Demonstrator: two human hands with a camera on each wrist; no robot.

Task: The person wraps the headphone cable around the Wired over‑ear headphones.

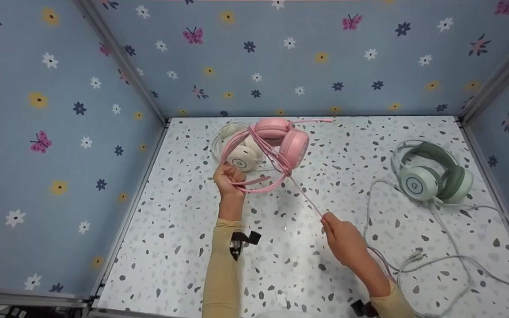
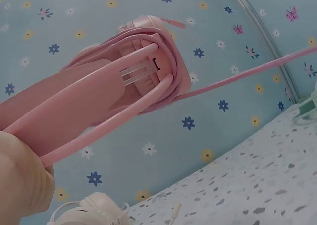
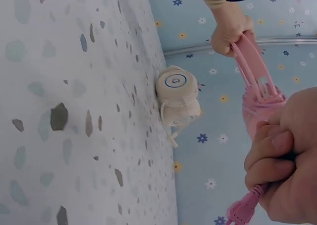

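My left hand (image 1: pixel 229 177) grips the headband of a pink headset (image 1: pixel 296 148) and holds it up over the table. Pink cord is wound around the ear cups, as the left wrist view also shows at the slider end of the headband (image 2: pixel 59 108). From these loops a single length of cord (image 1: pixel 304 194) runs straight to my right hand (image 1: pixel 345 238), whose fingers are curled round it. In the right wrist view a pink plug end (image 3: pixel 242 208) sticks out below that hand. The headset's thin microphone arm (image 1: pixel 312 120) points to the right.
Behind the pink headset, a white headset (image 1: pixel 242 160) lies on the speckled table (image 1: pixel 170 247). At the right lies a green headset (image 1: pixel 418 183), its pale cable (image 1: pixel 446 229) looped toward the front. Flower-patterned walls (image 1: pixel 281 66) enclose the table's back and sides.
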